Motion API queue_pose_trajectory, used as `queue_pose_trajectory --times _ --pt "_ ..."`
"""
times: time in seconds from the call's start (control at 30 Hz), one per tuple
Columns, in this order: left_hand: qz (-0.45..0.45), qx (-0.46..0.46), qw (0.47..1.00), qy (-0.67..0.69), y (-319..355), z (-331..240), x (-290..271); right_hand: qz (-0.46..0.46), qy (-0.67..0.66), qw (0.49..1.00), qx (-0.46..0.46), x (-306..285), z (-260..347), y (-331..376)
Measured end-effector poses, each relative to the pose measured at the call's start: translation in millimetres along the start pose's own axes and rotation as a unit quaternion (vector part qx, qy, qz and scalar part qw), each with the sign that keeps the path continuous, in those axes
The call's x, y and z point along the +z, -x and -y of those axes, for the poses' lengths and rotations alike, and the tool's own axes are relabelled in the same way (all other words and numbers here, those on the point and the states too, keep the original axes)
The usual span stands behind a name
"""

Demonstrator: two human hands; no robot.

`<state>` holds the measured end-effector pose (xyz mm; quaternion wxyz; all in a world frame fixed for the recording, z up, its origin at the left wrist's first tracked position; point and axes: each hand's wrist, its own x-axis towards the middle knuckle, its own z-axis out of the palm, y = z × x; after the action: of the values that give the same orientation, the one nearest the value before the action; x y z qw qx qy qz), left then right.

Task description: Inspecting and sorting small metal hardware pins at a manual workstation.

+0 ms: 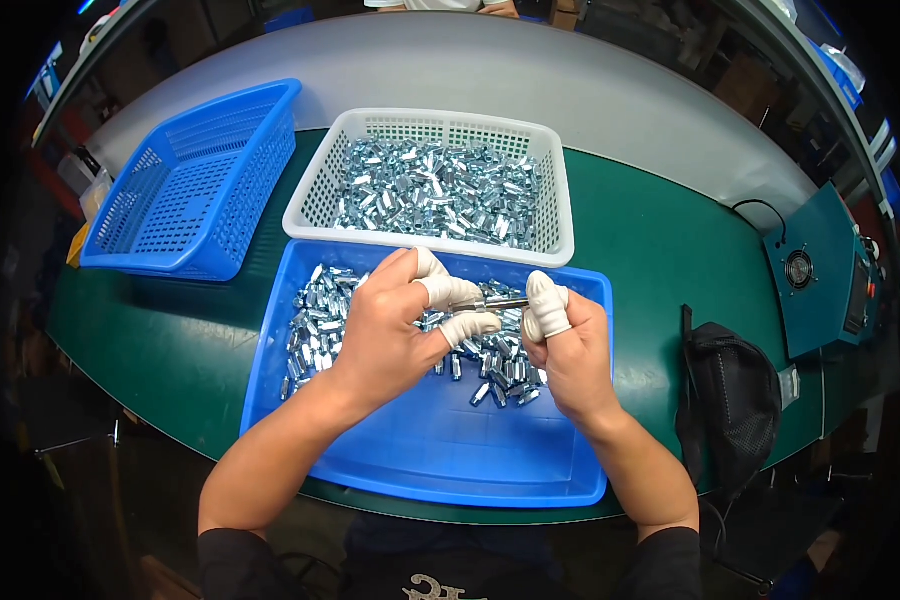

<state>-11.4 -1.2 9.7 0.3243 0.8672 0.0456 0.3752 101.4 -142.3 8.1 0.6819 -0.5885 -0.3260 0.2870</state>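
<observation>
White finger cots cover several fingertips of both hands. My left hand [388,318] pinches a small shiny metal fitting [478,304] between thumb and fingers. In my right hand [578,355], thumb and fingers grip a thin metal rod [511,303] whose tip meets the fitting; whether it sits inside cannot be made out. Both hands are above a shallow blue tray [450,445]. Loose silvery metal fittings [320,325] lie across the far part of that tray, partly hidden by my hands and forearms.
Behind the tray stands a white perforated basket [564,215] full of similar metal fittings [435,190]. A blue perforated basket [185,200] rests at far left. On the right are a black bag [735,400] and a green machine with a fan [820,275]. The tabletop [650,240] is green.
</observation>
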Motion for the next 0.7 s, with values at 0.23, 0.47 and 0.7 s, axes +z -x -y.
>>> queue_pose_trajectory --times 0.23,0.47,0.7 --pt "0.028 0.058 0.995 -0.077 -2 -3 -6 0.021 0.067 0.997 -0.038 3 3 1" --pt "0.006 0.072 0.997 -0.004 -2 -10 0 0.104 -0.007 0.983 0.154 -2 2 -1" --pt "-0.020 0.099 0.995 -0.011 -4 -17 5 0.116 -0.112 0.939 0.305 -6 13 -4"
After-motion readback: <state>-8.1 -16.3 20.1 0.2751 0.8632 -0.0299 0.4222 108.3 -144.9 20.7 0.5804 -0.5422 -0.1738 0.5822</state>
